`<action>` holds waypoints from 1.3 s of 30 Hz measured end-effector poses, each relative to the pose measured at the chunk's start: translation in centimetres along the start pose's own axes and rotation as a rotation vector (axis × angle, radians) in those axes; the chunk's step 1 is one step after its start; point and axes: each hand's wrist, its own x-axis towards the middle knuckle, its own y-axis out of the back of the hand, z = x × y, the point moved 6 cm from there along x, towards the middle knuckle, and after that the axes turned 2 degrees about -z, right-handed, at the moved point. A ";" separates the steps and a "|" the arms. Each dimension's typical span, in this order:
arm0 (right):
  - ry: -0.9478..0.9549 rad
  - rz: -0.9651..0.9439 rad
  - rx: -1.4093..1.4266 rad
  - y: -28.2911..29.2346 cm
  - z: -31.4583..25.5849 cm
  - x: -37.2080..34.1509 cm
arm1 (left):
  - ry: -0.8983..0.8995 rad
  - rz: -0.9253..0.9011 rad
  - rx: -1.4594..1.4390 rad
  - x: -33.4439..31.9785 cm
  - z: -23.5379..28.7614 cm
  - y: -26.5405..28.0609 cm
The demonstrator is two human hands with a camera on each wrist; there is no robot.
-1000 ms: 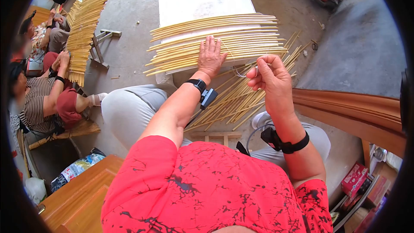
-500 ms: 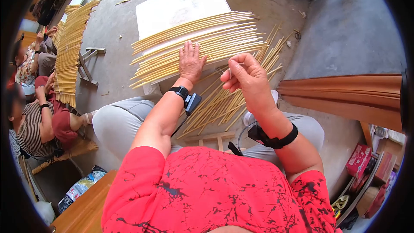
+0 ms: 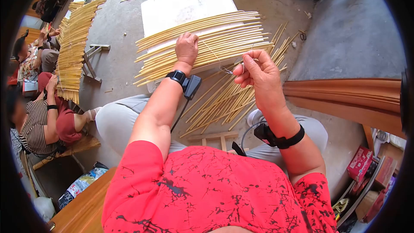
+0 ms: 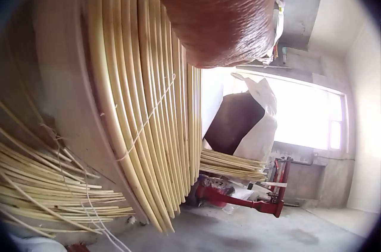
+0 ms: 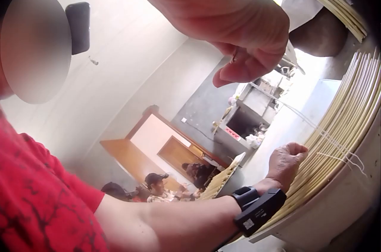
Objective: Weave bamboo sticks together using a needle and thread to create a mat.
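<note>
Pale yellow stalks lie side by side across a white board. My left hand has moved its curled fingers onto the stalks; in the right wrist view that hand has its fingertips bent down at their edge. Raised near the stalks' right end, my right hand pinches a thin string, which runs over the stalks. In the left wrist view the string crosses several stalks. The left fingertips are hidden there behind the hand.
Loose stalks lie on the floor beyond my knees. Two people sit at the left by another stalk mat. A wooden edge is at the right, with boxes below it.
My left hand has gone from lying flat with spread fingers to curled fingers on the stalks. My right hand stays raised with the string. The head view has shifted.
</note>
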 end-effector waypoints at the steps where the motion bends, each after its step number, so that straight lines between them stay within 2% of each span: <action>1: -0.006 0.001 -0.004 0.0 0.0 0.0 | 0.000 0.000 -0.001 0.4 0.0 0.1; 3: -0.010 -0.001 -0.009 0.0 0.1 0.0 | 0.027 -0.116 0.057 1.1 -0.3 -0.5; 14: -0.035 -0.007 -0.008 -0.1 0.3 0.0 | -0.048 -0.162 0.125 1.7 -0.3 -2.0; 21: -0.052 -0.030 -0.020 -0.2 0.5 -0.2 | -0.125 -0.127 0.157 1.7 -0.1 -2.4; 28: -0.049 -0.056 -0.026 -0.2 0.4 -0.2 | -0.196 -0.254 0.238 2.3 0.2 -2.6; 31: -0.029 -0.059 -0.029 -0.4 0.4 -0.1 | -0.260 -0.182 0.178 2.6 0.6 -1.0; 33: -0.025 -0.074 -0.040 -0.5 0.3 0.0 | -0.199 -0.324 0.090 3.0 0.2 -0.8; 34: -0.015 -0.082 -0.031 -0.6 0.3 0.0 | -0.174 -0.335 0.018 3.2 0.5 0.1; 35: -0.020 -0.085 -0.050 -0.7 0.4 0.0 | -0.179 -0.327 0.031 3.5 0.9 1.2; 38: -0.032 -0.102 -0.046 -1.1 0.5 -0.3 | -0.271 -0.185 -0.241 4.5 3.5 6.0; 39: -0.049 -0.112 -0.031 -1.2 0.6 -0.4 | -0.280 -0.182 -0.233 4.6 4.6 7.5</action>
